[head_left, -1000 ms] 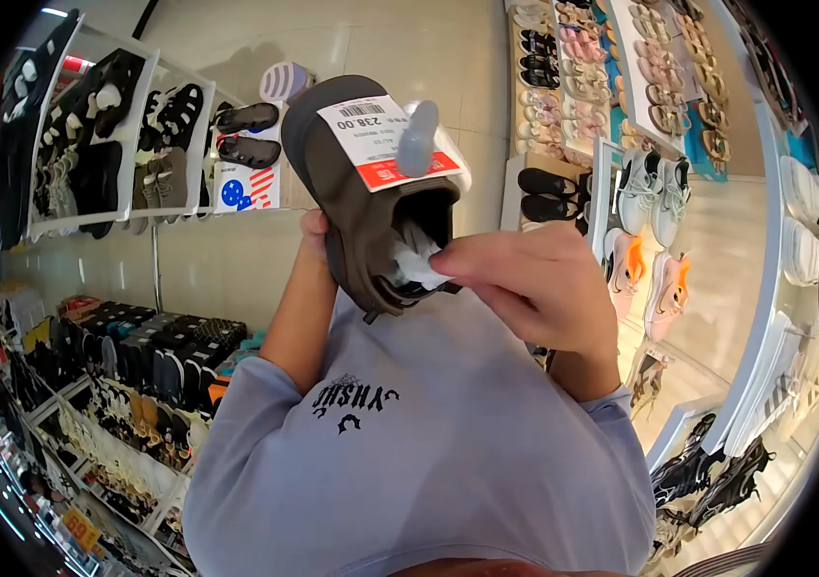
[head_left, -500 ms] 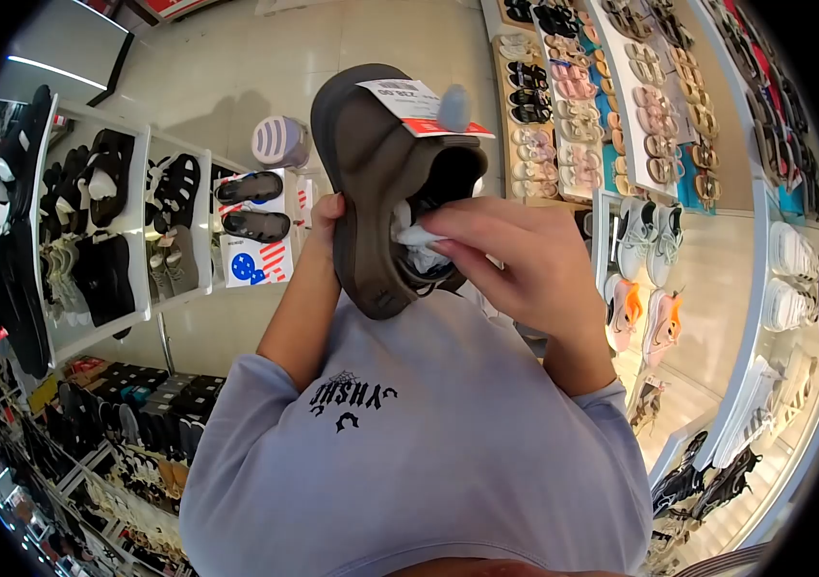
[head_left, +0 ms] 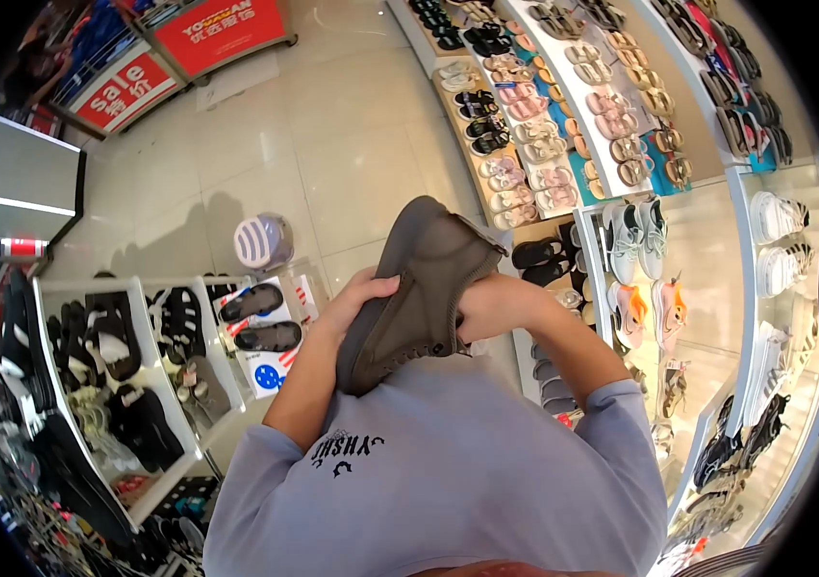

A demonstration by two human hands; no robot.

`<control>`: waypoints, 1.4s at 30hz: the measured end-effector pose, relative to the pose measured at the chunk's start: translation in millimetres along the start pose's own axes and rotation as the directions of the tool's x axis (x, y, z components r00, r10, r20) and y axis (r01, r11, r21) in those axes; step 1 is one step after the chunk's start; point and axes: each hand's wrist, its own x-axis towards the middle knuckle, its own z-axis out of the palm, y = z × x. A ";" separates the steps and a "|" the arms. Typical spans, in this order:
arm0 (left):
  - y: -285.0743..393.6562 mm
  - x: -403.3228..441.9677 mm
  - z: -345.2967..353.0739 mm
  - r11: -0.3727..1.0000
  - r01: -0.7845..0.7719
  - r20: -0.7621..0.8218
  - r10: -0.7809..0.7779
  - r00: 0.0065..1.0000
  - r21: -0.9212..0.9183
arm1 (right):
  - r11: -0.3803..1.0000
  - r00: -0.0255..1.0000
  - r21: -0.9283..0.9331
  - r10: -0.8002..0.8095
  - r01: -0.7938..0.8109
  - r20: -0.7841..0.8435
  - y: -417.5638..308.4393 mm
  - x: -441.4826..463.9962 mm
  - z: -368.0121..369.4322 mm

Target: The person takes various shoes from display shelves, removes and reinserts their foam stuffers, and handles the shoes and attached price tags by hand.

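Observation:
A dark grey-brown shoe (head_left: 419, 279) is tilted in front of my chest, its sole side toward the left and its opening toward the right. My left hand (head_left: 359, 296) grips it by the sole side, with the thumb lying across the upper. On the other side, my right hand (head_left: 501, 306) reaches into the opening. Its fingers are hidden inside the shoe, so I cannot see what they touch. The white paper stuffing and the price tag's printed face are out of sight.
A striped round stool (head_left: 263, 242) stands on the floor ahead. At my left, a white shelf (head_left: 171, 481) carries dark sandals and shoes. Tiered racks of sandals (head_left: 525, 101) and a lit shelf with sneakers (head_left: 629, 240) line the right. Red sale bins (head_left: 222, 38) stand far ahead.
The shoe has come lower and turned, with its upper now facing me. My right hand has gone from pinching white paper at the opening to reaching inside. The camera view has shifted too.

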 end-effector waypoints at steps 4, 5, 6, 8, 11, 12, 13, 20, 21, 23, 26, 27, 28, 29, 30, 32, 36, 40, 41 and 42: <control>19.7 38.2 -11.2 0.995 0.093 0.036 -0.094 0.995 0.045 | 0.970 0.945 0.039 -0.223 0.239 -0.240 58.2 23.8 18.9; 28.0 47.6 -11.5 0.992 0.111 0.033 -0.113 0.993 0.060 | 0.982 0.975 0.100 -0.144 0.162 -0.167 62.9 28.5 13.2; 36.6 56.8 -11.1 0.989 0.127 0.027 -0.129 0.991 0.076 | 0.980 0.979 0.131 -0.126 0.148 -0.160 70.5 34.2 6.1; 57.6 76.9 -7.1 0.985 0.132 0.008 -0.134 0.991 0.112 | 0.974 0.985 0.192 -0.090 0.118 -0.146 85.6 45.5 -7.9; 94.8 108.2 3.1 0.981 0.104 -0.040 -0.099 0.994 0.163 | 0.984 0.982 0.138 -0.085 0.109 -0.170 101.0 58.1 -52.3; 108.8 118.2 6.0 0.980 0.097 -0.062 -0.087 0.994 0.175 | 0.984 0.970 0.107 -0.116 0.141 -0.213 94.6 56.5 -77.1; 121.6 127.3 9.0 0.979 0.091 -0.086 -0.076 0.993 0.185 | 0.982 0.957 0.078 -0.147 0.171 -0.252 92.3 56.2 -98.2; 189.5 210.4 3.3 0.999 -0.041 0.061 0.041 0.997 0.003 | 0.978 0.903 -0.033 -0.202 0.205 -0.380 115.7 69.0 -222.3; 197.3 223.8 -0.3 0.998 -0.023 0.060 0.027 0.998 -0.056 | 0.981 0.898 -0.033 -0.190 0.193 -0.397 121.2 69.2 -237.4; 209.9 246.6 -3.2 0.987 -0.008 0.091 0.023 0.996 -0.158 | 0.987 0.897 -0.040 -0.155 0.153 -0.414 124.9 67.6 -265.0; 220.7 267.6 -17.7 0.978 0.004 0.052 0.007 0.999 -0.211 | 0.993 0.887 -0.082 -0.111 0.083 -0.449 119.9 64.3 -292.5; 227.9 271.7 -21.3 0.978 0.009 0.054 0.002 0.999 -0.206 | 0.989 0.867 -0.132 -0.126 0.071 -0.481 118.8 62.9 -300.6; 237.7 276.7 -24.1 0.978 0.013 0.051 -0.003 0.999 -0.206 | 0.982 0.850 -0.179 -0.143 0.059 -0.507 117.8 61.8 -307.9; 245.4 279.2 -26.3 0.977 0.019 0.041 -0.010 0.999 -0.211 | 0.964 0.800 -0.260 -0.194 0.050 -0.567 115.8 59.9 -313.5; 255.5 283.1 -26.8 0.983 0.004 0.057 0.007 0.998 -0.182 | 0.959 0.781 -0.282 -0.206 0.040 -0.590 116.7 60.0 -319.8; 284.4 294.0 -24.0 0.993 -0.025 0.094 0.036 0.995 -0.112 | 0.940 0.700 -0.336 -0.276 0.054 -0.659 114.6 66.1 -327.7; 345.0 318.7 -13.5 0.997 0.059 0.185 -0.048 0.981 -0.051 | 0.947 0.660 -0.320 -0.216 -0.039 -0.719 100.7 80.8 -348.8; 403.5 350.2 -18.5 0.990 0.141 0.244 -0.132 0.961 -0.019 | 0.937 0.497 -0.333 -0.241 -0.104 -0.834 89.6 104.3 -362.6; 413.7 356.2 -22.5 0.985 0.168 0.235 -0.157 0.959 -0.028 | 0.927 0.423 -0.353 -0.271 -0.128 -0.865 92.0 113.1 -363.4; 423.4 359.8 -22.9 0.984 0.173 0.237 -0.161 0.958 -0.033 | 0.917 0.347 -0.369 -0.300 -0.152 -0.889 94.1 122.3 -364.0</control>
